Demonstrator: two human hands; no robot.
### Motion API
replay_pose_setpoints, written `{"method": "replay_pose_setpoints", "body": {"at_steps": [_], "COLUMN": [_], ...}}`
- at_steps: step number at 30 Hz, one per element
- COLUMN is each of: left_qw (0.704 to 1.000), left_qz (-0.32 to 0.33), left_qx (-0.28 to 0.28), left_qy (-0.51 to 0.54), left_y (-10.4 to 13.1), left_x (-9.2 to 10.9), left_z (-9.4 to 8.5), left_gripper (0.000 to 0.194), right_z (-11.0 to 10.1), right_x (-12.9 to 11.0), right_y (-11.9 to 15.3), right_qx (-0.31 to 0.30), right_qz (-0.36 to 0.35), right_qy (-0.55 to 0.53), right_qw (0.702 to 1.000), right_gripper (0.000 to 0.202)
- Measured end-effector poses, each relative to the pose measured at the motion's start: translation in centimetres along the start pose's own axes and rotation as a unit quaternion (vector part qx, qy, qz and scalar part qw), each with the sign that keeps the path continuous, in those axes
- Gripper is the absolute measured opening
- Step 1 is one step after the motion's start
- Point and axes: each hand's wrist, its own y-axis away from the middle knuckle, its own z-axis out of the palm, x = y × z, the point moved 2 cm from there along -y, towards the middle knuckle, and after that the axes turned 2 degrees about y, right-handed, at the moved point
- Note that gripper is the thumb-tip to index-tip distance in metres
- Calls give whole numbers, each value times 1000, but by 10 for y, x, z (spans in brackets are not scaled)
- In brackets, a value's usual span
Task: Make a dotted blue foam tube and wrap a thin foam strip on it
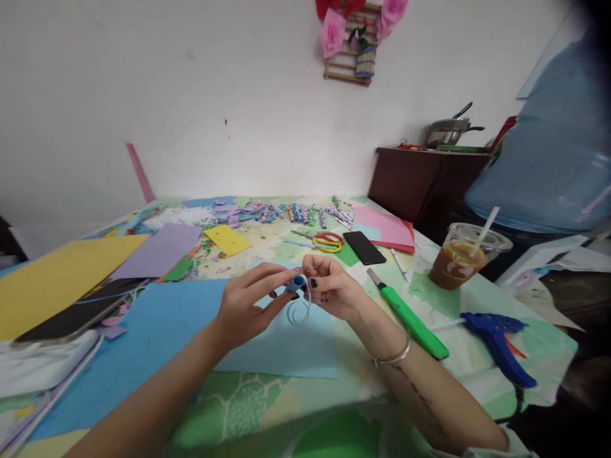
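Note:
Between the thumb and fingers of my left hand is a small blue rolled paper tube, its open end facing me. My right hand pinches a thin, pale curling paper strip right beside the tube's end. The strip's loose coil hangs below the fingers. Both hands are above a light blue paper sheet on the table. Whether the strip is joined to the tube, I cannot tell.
Scissors, a black phone, a green utility knife, a blue glue gun and an iced drink are on the right. Coloured paper sheets cover the left. Several small paper rolls line the back.

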Motion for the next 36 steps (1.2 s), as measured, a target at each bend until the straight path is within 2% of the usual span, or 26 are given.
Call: {"method": "replay_pose_setpoints", "body": {"at_steps": [7, 13, 18, 23, 27, 36], "left_qw": [999, 996, 991, 984, 976, 953], "left_qz": [-24, -69, -122, -157, -199, -270], "left_qx": [10, 25, 55, 86, 68, 66], "left_qy": [44, 60, 27, 22, 53, 124], "left_y": [-1, -2, -2, -3, -6, -7], "left_x": [1, 3, 0, 1, 6, 3], "left_z": [1, 2, 2, 3, 4, 8], "left_gripper": [42, 32, 26, 30, 29, 30], "right_z": [0, 1, 2, 2, 5, 13], "right_x": [1, 0, 0, 2, -1, -2], "right_y": [1, 1, -1, 0, 2, 7], "right_qx": [-3, 16, 34, 85, 106, 211], "right_qz": [9, 2, -60, -134, -173, -238], "right_qy": [6, 24, 79, 131, 162, 295], "right_qw": [1000, 1000, 994, 979, 966, 901], "right_gripper": [27, 26, 29, 27, 26, 18]}}
